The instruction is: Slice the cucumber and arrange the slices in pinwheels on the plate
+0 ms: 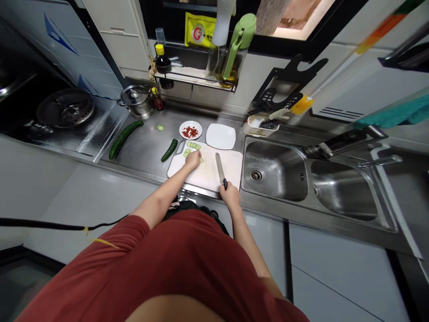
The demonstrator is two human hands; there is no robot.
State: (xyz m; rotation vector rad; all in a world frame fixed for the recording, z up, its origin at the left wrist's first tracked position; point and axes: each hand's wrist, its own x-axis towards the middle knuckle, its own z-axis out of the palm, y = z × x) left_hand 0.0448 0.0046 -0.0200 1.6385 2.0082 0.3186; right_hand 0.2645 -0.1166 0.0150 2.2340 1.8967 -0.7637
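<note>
A kitchen is showing here: a steel counter [150, 143] is running around a double sink [279, 161] on the right, a pan [65, 105] and a lidded pot [136, 106] are sitting on the left, bottles [243, 33] are standing on a rack [192, 75], and cucumbers [124, 138] are lying near a board [209, 172].

Right grip [230, 195] on a knife [220, 167], left grip [193, 160] among cucumber slices [193, 146], white cutting board [209, 170] beneath

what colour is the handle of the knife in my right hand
The knife handle is black, seen in the head view.
</note>
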